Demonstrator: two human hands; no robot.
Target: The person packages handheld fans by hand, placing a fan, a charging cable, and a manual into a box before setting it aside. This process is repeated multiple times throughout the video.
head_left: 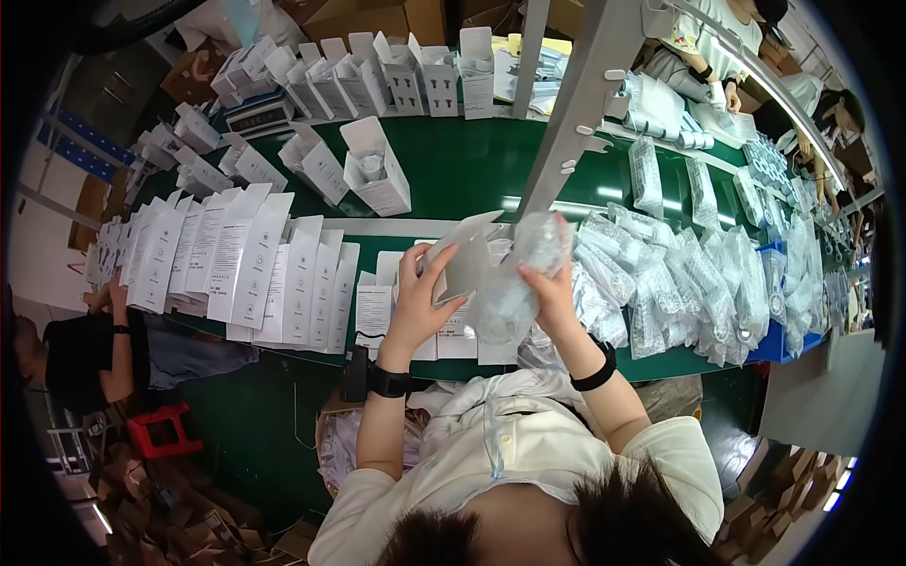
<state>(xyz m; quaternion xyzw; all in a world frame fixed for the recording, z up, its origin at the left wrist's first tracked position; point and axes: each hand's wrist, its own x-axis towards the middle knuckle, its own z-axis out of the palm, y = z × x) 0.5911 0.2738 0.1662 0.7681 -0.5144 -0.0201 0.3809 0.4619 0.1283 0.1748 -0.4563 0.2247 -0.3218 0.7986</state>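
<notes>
Both hands (415,292) clasping bagged part (514,283)

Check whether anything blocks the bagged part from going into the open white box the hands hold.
Nothing visible does. The left hand holds the white box with its flap up, and the right hand holds the clear bag right against it.

Flat white cartons (236,259) with grey print, overlapped in rows along near-left edge of green worktop (453,170). Opened white cartons (377,170) upright mid-worktop, flaps raised; further row of open cartons (377,71) along far edge. Heap of clear plastic pouches (679,283) at right, some over a blue tray (783,344). White carton (462,259) gripped in left hand (415,302); clear pouch (524,274) in right hand (552,297), touching carton. Brown cardboard boxes (377,17) behind worktop.
</notes>
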